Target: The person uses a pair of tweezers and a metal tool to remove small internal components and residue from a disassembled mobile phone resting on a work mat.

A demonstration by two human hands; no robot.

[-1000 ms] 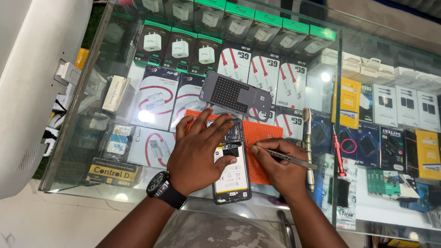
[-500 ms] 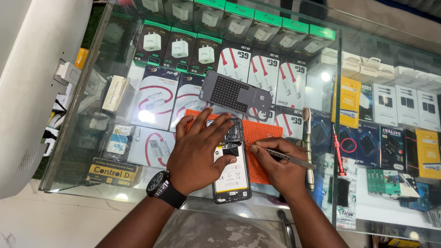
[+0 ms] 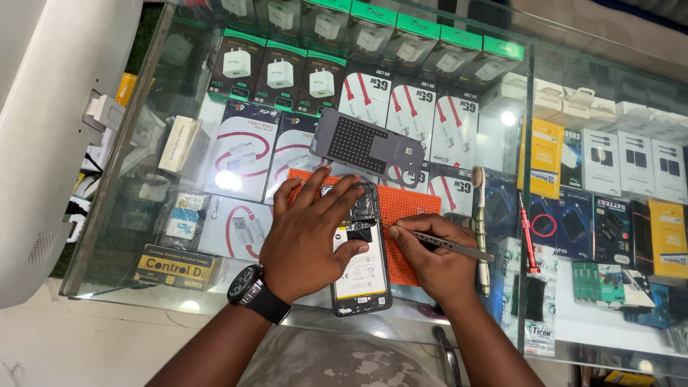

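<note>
Phone, back off, on orange mat | left hand spread flat, pinning it steady | right hand pinching tweezers, tip at the phone's edge

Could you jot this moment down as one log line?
left hand flat on opened phone | right hand holds tweezers | orange mat underneath

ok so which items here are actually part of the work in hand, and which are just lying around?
In use:
left hand pressing down the opened phone
right hand holding tweezers at the phone's edge
orange mat under the phone

Lying about:
grey perforated back cover
brush
red screwdriver
boxed chargers and cables under the glass counter
</note>
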